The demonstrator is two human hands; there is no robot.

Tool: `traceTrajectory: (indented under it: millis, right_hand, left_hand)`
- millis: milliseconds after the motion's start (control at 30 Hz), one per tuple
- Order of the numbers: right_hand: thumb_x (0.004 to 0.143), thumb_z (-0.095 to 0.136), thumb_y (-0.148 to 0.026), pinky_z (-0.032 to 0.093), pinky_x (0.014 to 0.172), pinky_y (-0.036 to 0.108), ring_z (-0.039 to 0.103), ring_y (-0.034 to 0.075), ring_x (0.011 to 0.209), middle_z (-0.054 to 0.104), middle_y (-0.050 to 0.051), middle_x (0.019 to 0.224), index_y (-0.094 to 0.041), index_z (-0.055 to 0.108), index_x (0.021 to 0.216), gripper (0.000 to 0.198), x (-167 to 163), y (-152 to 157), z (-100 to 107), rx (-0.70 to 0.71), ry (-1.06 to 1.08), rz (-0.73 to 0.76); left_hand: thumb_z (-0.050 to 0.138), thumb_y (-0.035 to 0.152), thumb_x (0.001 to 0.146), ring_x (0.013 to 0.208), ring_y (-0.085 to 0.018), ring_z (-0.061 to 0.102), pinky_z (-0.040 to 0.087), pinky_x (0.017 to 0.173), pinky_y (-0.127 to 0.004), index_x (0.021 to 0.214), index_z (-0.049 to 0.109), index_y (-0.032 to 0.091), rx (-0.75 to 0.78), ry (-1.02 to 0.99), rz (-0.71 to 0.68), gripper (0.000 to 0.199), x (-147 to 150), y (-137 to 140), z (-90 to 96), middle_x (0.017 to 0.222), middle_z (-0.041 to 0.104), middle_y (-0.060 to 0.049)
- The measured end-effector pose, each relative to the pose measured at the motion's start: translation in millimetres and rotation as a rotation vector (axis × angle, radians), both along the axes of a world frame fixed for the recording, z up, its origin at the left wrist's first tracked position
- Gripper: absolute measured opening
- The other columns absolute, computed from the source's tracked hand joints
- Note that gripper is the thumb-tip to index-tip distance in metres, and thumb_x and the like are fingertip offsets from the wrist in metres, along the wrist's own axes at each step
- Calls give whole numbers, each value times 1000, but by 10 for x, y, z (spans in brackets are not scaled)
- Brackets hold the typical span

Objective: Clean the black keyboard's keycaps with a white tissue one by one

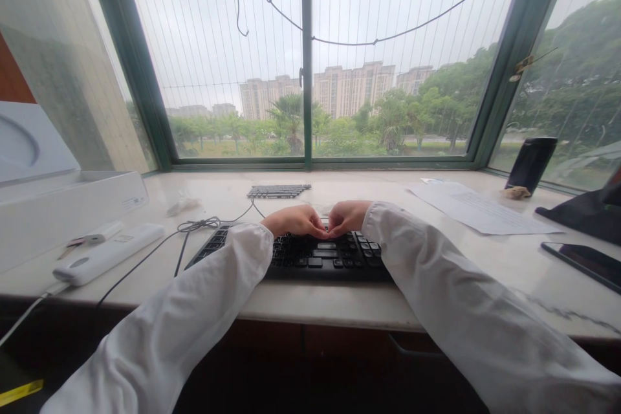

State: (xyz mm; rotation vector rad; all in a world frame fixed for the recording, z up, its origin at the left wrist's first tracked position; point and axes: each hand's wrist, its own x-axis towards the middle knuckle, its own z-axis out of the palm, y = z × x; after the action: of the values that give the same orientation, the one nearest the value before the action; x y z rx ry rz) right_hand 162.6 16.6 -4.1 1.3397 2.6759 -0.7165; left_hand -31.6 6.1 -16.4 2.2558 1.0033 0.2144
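A black keyboard (330,273) lies on the pale sill in front of me. My left hand (297,221) and my right hand (347,217) meet above the middle of it, wrists bent inward. The fingertips of both hands are pinched together and touch or nearly touch each other. Whatever is between them is too small or hidden to make out. Part of the key rows is covered by my hands and sleeves. Behind the keyboard, small grey pieces that look like keycaps (279,191) are laid out in close rows.
On the left are a white power strip (114,252), a tangled cable (198,224) and an open white box (111,191). To the right lie paper sheets (478,207), a phone (585,262) and an upright dark cylinder (531,165). A window (307,77) stands behind.
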Motion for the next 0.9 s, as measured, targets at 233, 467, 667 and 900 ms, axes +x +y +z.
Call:
traceTrajectory:
  millis: [233,467,667,900]
  right_hand:
    - [66,74,-49,35,61,24,47,12,66,58,-1,62,-11,73,81,40,3,52,-53,-8,2,-1]
    - [69,70,-47,34,61,24,44,12,66,53,-3,60,-11,71,76,36,2,78,-55,-18,-14,60]
    - [68,72,-45,36,63,24,47,12,69,57,-2,63,-10,71,81,37,-7,55,-27,-37,5,24]
    - [68,74,-45,35,65,24,49,14,72,60,-1,68,-12,72,82,35,-56,-87,49,40,-48,-25]
  left_hand:
    - [71,60,63,63,-11,42,30,61,-24,73,71,14,34,28,3,47,24,-41,42,61,54,3]
    - [72,61,61,62,-11,40,29,60,-24,72,69,15,11,22,6,48,24,-15,27,61,51,3]
    - [74,64,57,61,-10,36,25,56,-25,71,65,16,-101,23,12,51,36,10,23,59,46,4]
    - [75,61,58,60,-10,36,25,55,-25,66,64,15,-109,18,-15,48,47,25,36,58,45,4]
